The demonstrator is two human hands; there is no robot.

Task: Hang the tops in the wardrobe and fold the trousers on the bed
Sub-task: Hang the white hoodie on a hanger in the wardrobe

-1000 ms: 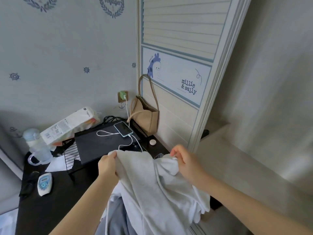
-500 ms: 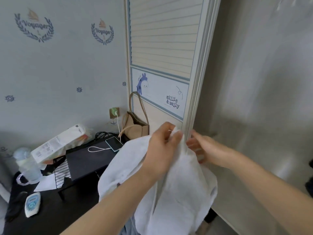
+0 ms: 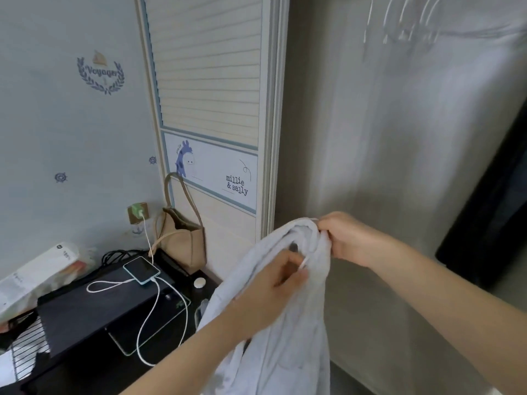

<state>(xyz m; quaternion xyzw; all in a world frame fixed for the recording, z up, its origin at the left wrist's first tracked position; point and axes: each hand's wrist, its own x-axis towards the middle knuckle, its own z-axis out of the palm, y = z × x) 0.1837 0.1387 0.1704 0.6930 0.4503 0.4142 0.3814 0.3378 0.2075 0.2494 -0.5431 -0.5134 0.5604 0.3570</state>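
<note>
Wardrobe (image 3: 399,166) open, hangers (image 3: 405,21) high above the hands.
White top (image 3: 273,332) hung lengthwise below the right hand (image 3: 350,238) pinching its collar; left hand (image 3: 271,286) (nearer the door) gripped the cloth beneath.

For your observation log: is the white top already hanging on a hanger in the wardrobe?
No, both hands, left hand and right hand, hold the white top below the hangers.

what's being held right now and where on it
A white top, held in both hands. The right hand pinches the bunched upper edge; the left hand has its grip on the fabric just below that.
</note>
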